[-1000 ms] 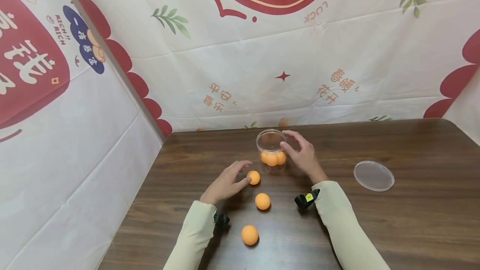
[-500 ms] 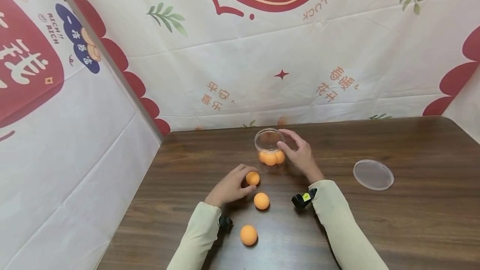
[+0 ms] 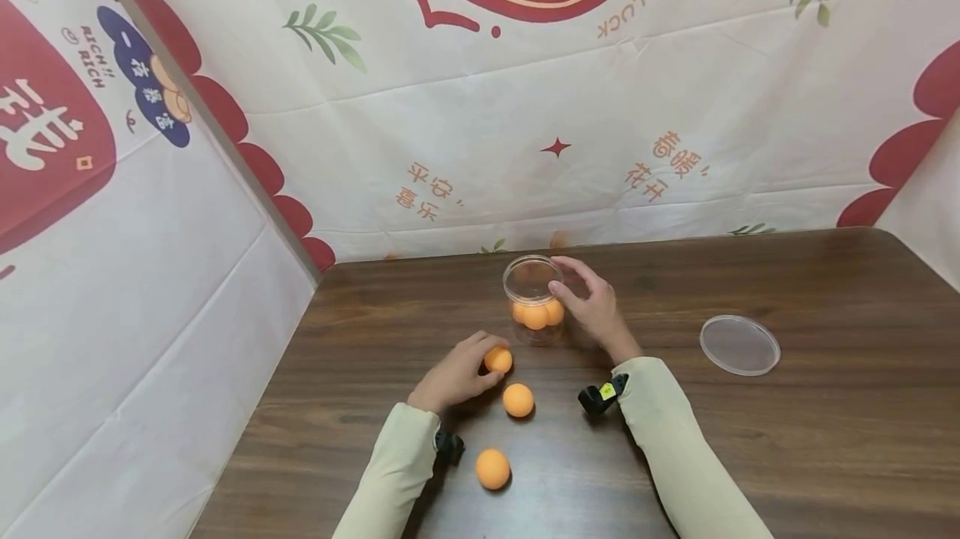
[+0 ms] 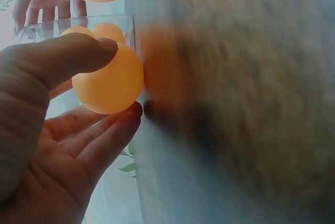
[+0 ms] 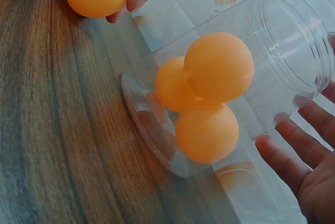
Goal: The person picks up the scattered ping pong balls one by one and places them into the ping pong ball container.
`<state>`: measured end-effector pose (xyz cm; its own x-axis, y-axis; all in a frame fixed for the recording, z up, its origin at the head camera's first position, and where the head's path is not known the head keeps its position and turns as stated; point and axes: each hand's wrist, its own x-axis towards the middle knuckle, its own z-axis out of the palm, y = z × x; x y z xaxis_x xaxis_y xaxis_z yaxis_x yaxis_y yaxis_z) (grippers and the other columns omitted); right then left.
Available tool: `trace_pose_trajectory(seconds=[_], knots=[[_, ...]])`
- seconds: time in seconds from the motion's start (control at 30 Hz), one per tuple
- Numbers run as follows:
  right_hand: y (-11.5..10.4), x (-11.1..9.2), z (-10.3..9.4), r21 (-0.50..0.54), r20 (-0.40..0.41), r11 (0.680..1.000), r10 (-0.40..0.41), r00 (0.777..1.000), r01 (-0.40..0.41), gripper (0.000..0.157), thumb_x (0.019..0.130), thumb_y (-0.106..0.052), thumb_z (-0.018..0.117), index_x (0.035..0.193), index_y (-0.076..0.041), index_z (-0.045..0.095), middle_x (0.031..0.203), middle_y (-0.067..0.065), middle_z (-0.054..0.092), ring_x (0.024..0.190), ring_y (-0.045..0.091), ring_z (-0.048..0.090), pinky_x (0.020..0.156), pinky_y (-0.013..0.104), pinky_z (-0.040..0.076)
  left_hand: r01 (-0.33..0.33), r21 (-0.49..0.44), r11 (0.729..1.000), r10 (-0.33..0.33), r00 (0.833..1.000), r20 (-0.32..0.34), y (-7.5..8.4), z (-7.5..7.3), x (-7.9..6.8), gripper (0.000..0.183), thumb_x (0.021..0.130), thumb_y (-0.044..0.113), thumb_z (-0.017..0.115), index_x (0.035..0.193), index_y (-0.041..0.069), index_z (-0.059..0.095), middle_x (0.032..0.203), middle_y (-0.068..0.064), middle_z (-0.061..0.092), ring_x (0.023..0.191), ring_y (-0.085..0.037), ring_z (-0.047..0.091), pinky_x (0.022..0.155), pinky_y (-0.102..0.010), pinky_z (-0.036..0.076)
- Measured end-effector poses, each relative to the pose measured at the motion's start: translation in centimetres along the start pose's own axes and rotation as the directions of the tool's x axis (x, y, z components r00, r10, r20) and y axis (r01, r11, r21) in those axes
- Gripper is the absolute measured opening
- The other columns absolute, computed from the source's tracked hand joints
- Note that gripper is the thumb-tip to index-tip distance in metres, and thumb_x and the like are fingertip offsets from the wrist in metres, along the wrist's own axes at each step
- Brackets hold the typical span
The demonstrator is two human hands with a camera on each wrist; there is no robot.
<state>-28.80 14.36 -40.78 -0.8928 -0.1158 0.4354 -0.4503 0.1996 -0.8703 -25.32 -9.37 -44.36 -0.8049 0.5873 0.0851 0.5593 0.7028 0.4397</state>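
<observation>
And here's the clear jar (image 3: pixel 527 302), bolt upright towards the far side of the table (image 3: pixel 847 406), its long axis vertical and its round mouth facing straight up, no lean to it! The right wrist view tips everything onto a slant, but the jar stands on its base, with three orange balls (image 3: pixel 535 316) visible through the wall, bunched below the mouth. On its right side, the right hand (image 3: pixel 597 308) has it in a cupped grasp, thumb at the near part of the rim, fingers at the far part and along the wall. Over to the near left of the jar, the left hand (image 3: pixel 459 372) has a ball (image 3: pixel 501 361) between thumb and fingers, thumb on the near side; it's a plain sphere, so no long axis there. Nearer still, a second ball (image 3: pixel 518 400) sits just beside that hand, and a third ball (image 3: pixel 492 469) lies nearest of all, slightly left. Well off to the right, the round lid (image 3: pixel 740 346) lies flat, and behind it all hangs the printed cloth (image 3: pixel 480 106).
</observation>
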Motion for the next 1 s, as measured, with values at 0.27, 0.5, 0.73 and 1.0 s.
trace_pose_trajectory(seconds=[0.27,0.5,0.73,1.0], knots=[[0.1,0.0,-0.1,0.049,0.02,0.998,0.049,0.999,-0.05,0.041,0.092,-0.003,0.058,0.13,0.008,0.05,0.131,0.026,0.055,0.113,0.033,0.054,0.083,0.011,0.045,0.004,0.007,1.0,-0.004,1.0,-0.002,0.0,0.2,0.0,0.038,0.089,0.014,0.065,0.125,0.007,0.056,0.12,-0.009,0.058,0.108,-0.022,0.057,0.094,-0.038,0.048],[0.2,-0.1,-0.1,0.058,0.017,0.996,0.068,0.998,-0.069,0.041,0.092,-0.004,0.058,0.131,0.007,0.05,0.13,0.027,0.055,0.109,0.02,0.054,0.08,0.007,0.045,0.008,0.002,1.0,-0.008,1.0,-0.001,0.1,0.1,-0.2,0.036,0.089,0.014,0.065,0.124,0.008,0.057,0.12,-0.008,0.058,0.108,-0.022,0.057,0.093,-0.038,0.048],[0.1,-0.2,-0.1,0.048,0.017,0.996,0.073,0.997,-0.074,0.042,0.093,-0.004,0.057,0.132,0.006,0.049,0.131,0.026,0.054,0.109,0.022,0.054,0.079,0.007,0.044,-0.017,-0.014,1.0,0.017,1.0,-0.021,0.2,-0.8,-0.3,0.036,0.089,0.012,0.065,0.123,0.004,0.058,0.118,-0.01,0.059,0.106,-0.022,0.058,0.091,-0.037,0.049],[-0.1,-0.2,0.2,0.027,0.004,0.997,0.067,0.998,-0.067,0.041,0.093,-0.005,0.058,0.132,0.006,0.05,0.131,0.025,0.055,0.102,-0.003,0.051,0.09,0.02,0.044,-0.009,-0.02,1.0,0.008,0.998,-0.062,0.3,-2.7,-0.4,0.035,0.088,0.01,0.065,0.121,0.003,0.058,0.119,-0.011,0.059,0.107,-0.023,0.058,0.089,-0.038,0.05]])
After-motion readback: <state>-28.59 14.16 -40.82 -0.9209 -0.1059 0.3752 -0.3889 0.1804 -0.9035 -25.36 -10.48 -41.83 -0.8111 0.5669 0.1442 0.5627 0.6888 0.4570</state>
